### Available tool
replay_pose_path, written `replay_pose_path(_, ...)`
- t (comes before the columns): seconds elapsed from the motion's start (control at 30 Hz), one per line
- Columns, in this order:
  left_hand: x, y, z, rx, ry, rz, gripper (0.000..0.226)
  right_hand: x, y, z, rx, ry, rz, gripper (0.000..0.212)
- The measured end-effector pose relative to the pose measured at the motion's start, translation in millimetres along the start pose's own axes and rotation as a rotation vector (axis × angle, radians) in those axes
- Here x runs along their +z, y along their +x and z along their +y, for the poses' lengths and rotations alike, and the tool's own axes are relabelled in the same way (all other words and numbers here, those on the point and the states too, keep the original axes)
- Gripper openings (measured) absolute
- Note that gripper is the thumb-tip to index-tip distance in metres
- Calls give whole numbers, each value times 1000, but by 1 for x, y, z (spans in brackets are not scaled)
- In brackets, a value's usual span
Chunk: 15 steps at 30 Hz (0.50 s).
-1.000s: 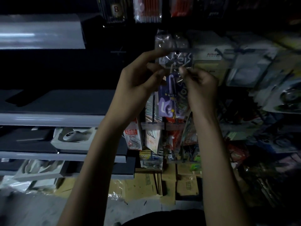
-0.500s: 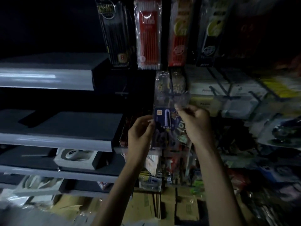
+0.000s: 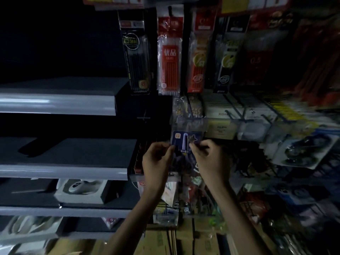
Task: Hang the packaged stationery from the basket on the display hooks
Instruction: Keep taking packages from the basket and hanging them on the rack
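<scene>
Left hand point(image 3: 156, 162) and right hand point(image 3: 209, 159) each hold the blue packet point(image 3: 185, 141) in a pinching grip, hiding its lower half; its clear top at 12 o'clock is indistinct.

left grip point(image 3: 156, 160): bare | right grip point(image 3: 210, 160): bare | left forearm point(image 3: 136, 221): bare | right forearm point(image 3: 233, 212): bare to frame edge

Both bare forearms rise from the lower edge and converge toward the middle. The left hand point(image 3: 156, 162) is held up with its back to the camera, its fingers point(image 3: 166, 146) curled, pinching the left edge of a blue packet point(image 3: 185, 139). The right hand point(image 3: 209, 159) is just beside it at the same height, fingers curled too, pinching the packet's right side.
</scene>
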<state>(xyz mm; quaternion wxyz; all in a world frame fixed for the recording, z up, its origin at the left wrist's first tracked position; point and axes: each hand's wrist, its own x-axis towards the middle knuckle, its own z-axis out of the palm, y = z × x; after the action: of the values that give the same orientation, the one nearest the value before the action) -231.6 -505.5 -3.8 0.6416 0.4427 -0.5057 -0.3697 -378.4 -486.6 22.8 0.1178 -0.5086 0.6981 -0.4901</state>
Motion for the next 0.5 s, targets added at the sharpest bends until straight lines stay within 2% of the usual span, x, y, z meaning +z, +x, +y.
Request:
replay_pose_path(0.27, 11, 18, -4, -3, 62, 6, 9, 4, 17, -10, 62, -11, 16, 24)
replay_pose_path(0.5, 26, 29, -11, -29, 64, 51, 9, 12, 36, -12, 60, -77, 54, 33)
